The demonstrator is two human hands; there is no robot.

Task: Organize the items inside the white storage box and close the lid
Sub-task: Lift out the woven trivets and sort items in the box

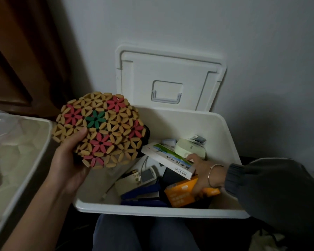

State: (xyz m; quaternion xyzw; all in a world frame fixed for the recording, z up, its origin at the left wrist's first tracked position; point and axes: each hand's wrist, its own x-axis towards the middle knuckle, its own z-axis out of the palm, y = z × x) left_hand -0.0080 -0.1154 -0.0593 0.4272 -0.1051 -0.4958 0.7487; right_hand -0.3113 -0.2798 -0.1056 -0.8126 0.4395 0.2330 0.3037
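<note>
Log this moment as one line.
left hand holds flower mat | right hand touches green-white carton inside white storage box | lid open

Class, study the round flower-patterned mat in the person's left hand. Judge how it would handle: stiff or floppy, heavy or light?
Probably fairly stiff: the mat holds its round shape though the left hand grips only one edge. Likely light: it is openwork of small wooden-looking petals. Gaps should give fingers purchase.
</note>
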